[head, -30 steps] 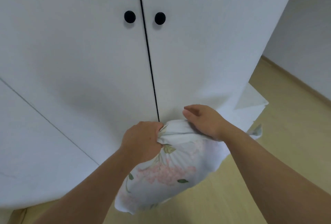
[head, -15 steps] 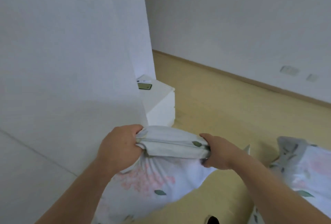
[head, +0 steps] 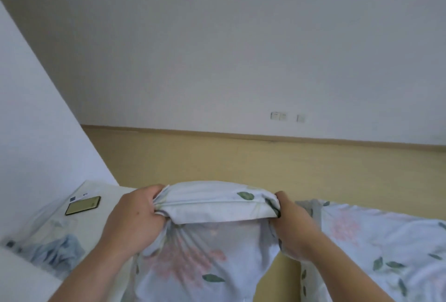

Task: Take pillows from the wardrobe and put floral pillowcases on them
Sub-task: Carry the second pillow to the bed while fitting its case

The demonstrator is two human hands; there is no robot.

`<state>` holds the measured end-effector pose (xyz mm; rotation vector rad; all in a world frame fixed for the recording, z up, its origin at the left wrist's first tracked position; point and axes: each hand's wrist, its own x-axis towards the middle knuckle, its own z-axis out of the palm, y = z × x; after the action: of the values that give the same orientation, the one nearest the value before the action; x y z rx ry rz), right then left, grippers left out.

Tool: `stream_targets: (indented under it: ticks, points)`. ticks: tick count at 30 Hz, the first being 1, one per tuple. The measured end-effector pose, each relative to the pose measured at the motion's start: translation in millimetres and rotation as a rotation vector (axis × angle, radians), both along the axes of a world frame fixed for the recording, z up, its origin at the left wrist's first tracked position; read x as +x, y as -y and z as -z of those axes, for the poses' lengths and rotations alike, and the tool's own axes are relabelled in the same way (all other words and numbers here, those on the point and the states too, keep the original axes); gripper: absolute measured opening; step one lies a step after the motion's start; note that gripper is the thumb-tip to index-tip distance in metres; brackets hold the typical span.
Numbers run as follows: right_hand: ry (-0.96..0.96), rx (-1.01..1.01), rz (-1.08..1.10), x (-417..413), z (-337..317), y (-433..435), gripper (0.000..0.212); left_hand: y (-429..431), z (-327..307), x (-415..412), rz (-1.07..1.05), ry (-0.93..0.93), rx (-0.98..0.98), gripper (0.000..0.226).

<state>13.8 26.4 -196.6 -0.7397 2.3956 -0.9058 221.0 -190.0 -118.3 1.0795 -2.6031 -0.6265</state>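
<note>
I hold a pillow in a floral pillowcase (head: pixel 207 248) in front of me, white with pink flowers and green leaves. My left hand (head: pixel 135 219) grips its top left corner, bunching the cloth. At the top right corner, my right hand (head: pixel 293 224) clamps the folded open end. The wardrobe side (head: pixel 36 133) rises white at the left. More floral bedding (head: pixel 386 248) lies at the right, on what looks like a bed.
A low white cabinet (head: pixel 106 207) stands at the left with a dark phone (head: pixel 83 205) on top. Some blue-patterned cloth (head: pixel 53 251) lies at its near end. Wooden floor (head: pixel 241 159) stretches to a white wall with sockets (head: pixel 278 116).
My view has swung right, from the wardrobe doors to the room and the bedding. My right hand has shifted from lying on top of the pillow to gripping its right corner.
</note>
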Motion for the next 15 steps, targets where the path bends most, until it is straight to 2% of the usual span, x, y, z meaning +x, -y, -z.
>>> stream_targets:
  ticks: [2,7,8,11,13,15]
  points:
    - [0.026,-0.095,0.092,-24,-13,2,0.014,7,-10,-37,-0.005,-0.043,-0.019,0.031]
    - [-0.045,-0.2,0.241,-90,-35,24,0.018,38,-20,-131,0.041,-0.092,-0.05,0.028]
    - [-0.053,-0.21,0.262,-98,-39,29,0.019,45,-20,-144,0.058,-0.101,-0.04,0.032]
    - [-0.094,-0.235,0.34,-144,-39,54,0.018,76,-17,-200,0.151,-0.148,-0.03,0.066]
    - [-0.127,-0.249,0.389,-174,-39,74,0.02,103,-10,-240,0.213,-0.174,-0.025,0.071]
    - [-0.169,-0.253,0.437,-206,-37,95,0.021,135,-3,-281,0.264,-0.189,0.001,0.064]
